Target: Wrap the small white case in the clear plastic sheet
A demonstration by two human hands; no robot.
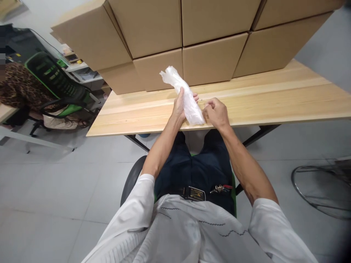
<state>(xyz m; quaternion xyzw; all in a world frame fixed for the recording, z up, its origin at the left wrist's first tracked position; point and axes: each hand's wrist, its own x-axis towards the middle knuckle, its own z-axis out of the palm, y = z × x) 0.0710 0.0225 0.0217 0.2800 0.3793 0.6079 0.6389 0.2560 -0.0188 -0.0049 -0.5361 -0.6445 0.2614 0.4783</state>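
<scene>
a pale wooden counter (274, 98) stood before you, with stacked cardboard boxes (192, 36) along its far side. above its near edge your left hand (179, 106) was closed around the middle of a rolled clear plastic bag (186, 96). the roll's long axis ran from its crumpled upper end, pointing away and left, down to its lower end by your right hand (216, 113). that hand's grip was curled shut, pinching at or just beside the lower end; whether it held the plastic could not be told.
</scene>
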